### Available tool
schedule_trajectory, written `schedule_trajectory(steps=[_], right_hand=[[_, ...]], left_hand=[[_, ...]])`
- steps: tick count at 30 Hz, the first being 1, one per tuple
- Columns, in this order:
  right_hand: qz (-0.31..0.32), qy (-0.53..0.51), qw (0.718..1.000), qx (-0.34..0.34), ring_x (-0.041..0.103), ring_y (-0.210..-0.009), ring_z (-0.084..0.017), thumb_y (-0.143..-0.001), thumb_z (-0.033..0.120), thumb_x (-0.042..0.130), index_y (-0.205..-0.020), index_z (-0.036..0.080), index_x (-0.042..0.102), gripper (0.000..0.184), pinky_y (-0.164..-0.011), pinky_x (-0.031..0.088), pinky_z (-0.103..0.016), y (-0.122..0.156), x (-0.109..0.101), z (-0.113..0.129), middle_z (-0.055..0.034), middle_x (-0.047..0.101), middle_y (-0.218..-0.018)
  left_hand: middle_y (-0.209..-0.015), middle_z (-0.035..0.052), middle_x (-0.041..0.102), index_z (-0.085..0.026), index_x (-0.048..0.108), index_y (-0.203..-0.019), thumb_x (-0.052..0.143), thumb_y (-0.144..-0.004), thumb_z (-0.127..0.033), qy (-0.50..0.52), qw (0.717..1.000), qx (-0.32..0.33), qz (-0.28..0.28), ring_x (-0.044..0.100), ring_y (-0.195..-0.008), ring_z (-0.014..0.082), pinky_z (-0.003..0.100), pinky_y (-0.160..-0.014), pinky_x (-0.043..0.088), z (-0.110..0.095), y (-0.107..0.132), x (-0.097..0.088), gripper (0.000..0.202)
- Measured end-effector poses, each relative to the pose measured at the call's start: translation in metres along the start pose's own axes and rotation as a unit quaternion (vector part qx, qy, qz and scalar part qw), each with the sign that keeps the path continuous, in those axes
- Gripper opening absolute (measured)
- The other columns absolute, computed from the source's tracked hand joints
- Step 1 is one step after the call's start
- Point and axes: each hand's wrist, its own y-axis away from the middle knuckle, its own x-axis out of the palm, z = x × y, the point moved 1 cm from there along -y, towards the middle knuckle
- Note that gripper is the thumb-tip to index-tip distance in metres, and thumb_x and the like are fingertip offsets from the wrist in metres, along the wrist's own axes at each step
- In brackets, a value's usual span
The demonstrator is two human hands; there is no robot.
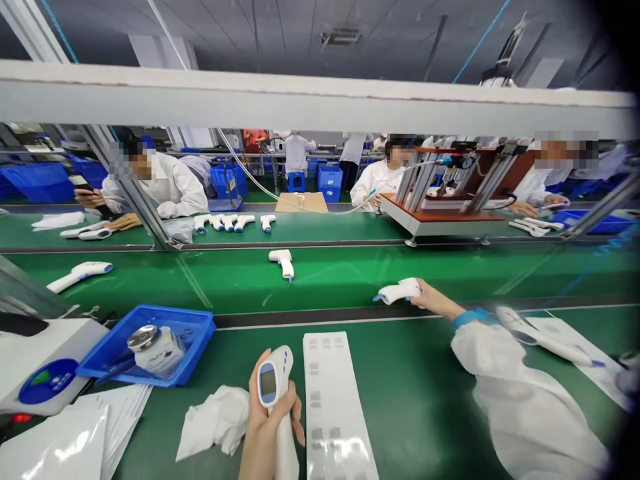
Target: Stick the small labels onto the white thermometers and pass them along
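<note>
Left hand (267,427) grips a white thermometer (274,377), right hand (437,299) a second thermometer (400,291)

Fingers of the left hand curl round the handle, with the small screen (267,385) turned up toward the camera. Stretched well forward of the left hand, the right hand clasps its thermometer over the near edge of the green conveyor belt (325,277). Just left of the left hand lies a crumpled white cloth (215,420); just right of it, a long sheet of labels (333,400). Farther left, a blue tray (145,347) holds a metal disc (143,337). Below the right hand, a third thermometer (543,340) lies on white paper (575,347) beside the right sleeve (520,393). Ahead of the right hand, a fourth thermometer (283,263) lies on the belt. Across the line, a co-worker's hand (125,222) rests near two more thermometers (85,232).
</note>
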Motion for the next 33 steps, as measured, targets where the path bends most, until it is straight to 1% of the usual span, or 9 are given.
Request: schedule_trajectory(steps=[3,5,8,11,14,16,18,22,33], right_hand=[[0.226,-0.002,0.973,-0.048,0.064,-0.083,-0.021,-0.057,0.011,0.061,-0.118,0.019,0.061,0.061,-0.074,0.050,-0.029,0.039,-0.006,-0.006,-0.0035,0.070,-0.095],[0.289,0.051,0.954,-0.063,0.064,-0.090,-0.024,-0.060,0.008,0.056,-0.122,0.019,0.061,0.063,-0.078,0.049,-0.031,0.062,-0.010,-0.010,-0.0069,0.069,-0.101],[0.180,0.169,0.968,-0.054,0.057,-0.108,-0.032,-0.061,0.004,0.054,-0.120,0.019,0.063,0.061,-0.093,0.043,-0.043,0.091,-0.007,-0.006,-0.0150,0.064,-0.116],[0.062,0.170,0.976,-0.124,0.051,-0.119,-0.034,-0.071,0.008,0.055,-0.121,0.020,0.061,0.051,-0.103,0.036,-0.051,0.132,0.017,0.026,-0.0152,0.059,-0.124],[0.132,-0.005,0.966,-0.221,0.057,-0.112,-0.024,-0.088,0.021,0.049,-0.115,0.025,0.061,0.030,-0.100,0.044,-0.043,0.184,0.062,0.072,-0.0075,0.062,-0.118],[0.178,-0.076,0.957,-0.214,0.059,-0.109,-0.022,-0.089,0.024,0.053,-0.104,0.025,0.065,0.020,-0.096,0.047,-0.039,0.214,0.095,0.096,-0.0058,0.063,-0.117],[0.163,-0.096,0.965,-0.180,0.059,-0.108,-0.024,-0.087,0.023,0.057,-0.100,0.025,0.068,0.016,-0.092,0.048,-0.042,0.232,0.122,0.107,-0.0056,0.064,-0.117],[0.104,-0.095,0.977,-0.162,0.058,-0.104,-0.026,-0.086,0.019,0.060,-0.096,0.025,0.070,0.015,-0.088,0.045,-0.047,0.239,0.149,0.109,-0.0050,0.068,-0.112],[0.100,-0.100,0.978,-0.151,0.059,-0.095,-0.025,-0.083,0.021,0.065,-0.075,0.025,0.068,0.008,-0.086,0.040,-0.046,0.230,0.153,0.122,-0.0034,0.070,-0.097]], left_hand=[[-0.072,-0.0055,0.051,-0.042,0.018,-0.145,0.071,-0.076,-0.031,-0.022,0.999,-0.047,-0.005,0.048,-0.050,0.0090,0.016,-0.037,0.039,-0.002,0.009,0.004,0.088],[-0.074,-0.0055,0.051,-0.043,0.018,-0.144,0.069,-0.079,-0.031,-0.026,0.997,-0.078,0.002,0.047,-0.050,0.0083,0.016,-0.038,0.039,-0.001,0.013,0.007,0.084],[-0.073,-0.0061,0.049,-0.043,0.017,-0.144,0.066,-0.081,-0.032,-0.032,0.996,-0.083,0.027,0.046,-0.051,0.0080,0.016,-0.038,0.038,0.008,0.015,0.012,0.081],[-0.079,-0.0044,0.052,-0.042,0.021,-0.143,0.065,-0.082,-0.034,-0.071,0.995,-0.054,0.034,0.053,-0.059,0.0104,0.018,-0.043,0.045,0.020,0.017,0.015,0.076],[-0.103,0.0014,0.057,-0.038,0.027,-0.140,0.067,-0.081,-0.035,-0.112,0.993,-0.031,0.032,0.064,-0.085,0.0171,0.029,-0.065,0.058,0.030,0.019,0.012,0.071],[-0.116,0.0048,0.057,-0.034,0.030,-0.138,0.067,-0.082,-0.035,-0.129,0.991,-0.029,0.030,0.064,-0.100,0.0208,0.035,-0.083,0.056,0.035,0.020,0.009,0.068],[-0.123,0.0066,0.057,-0.032,0.029,-0.139,0.066,-0.083,-0.036,-0.133,0.990,-0.036,0.031,0.062,-0.108,0.0226,0.037,-0.092,0.051,0.041,0.019,0.004,0.067],[-0.132,0.0075,0.053,-0.034,0.026,-0.142,0.063,-0.086,-0.036,-0.120,0.992,-0.028,0.039,0.058,-0.117,0.0246,0.040,-0.099,0.046,0.052,0.015,-0.004,0.067],[-0.136,0.0073,0.051,-0.031,0.030,-0.142,0.063,-0.085,-0.036,-0.146,0.988,0.004,0.045,0.055,-0.120,0.0244,0.039,-0.101,0.043,0.058,0.010,-0.005,0.066]])
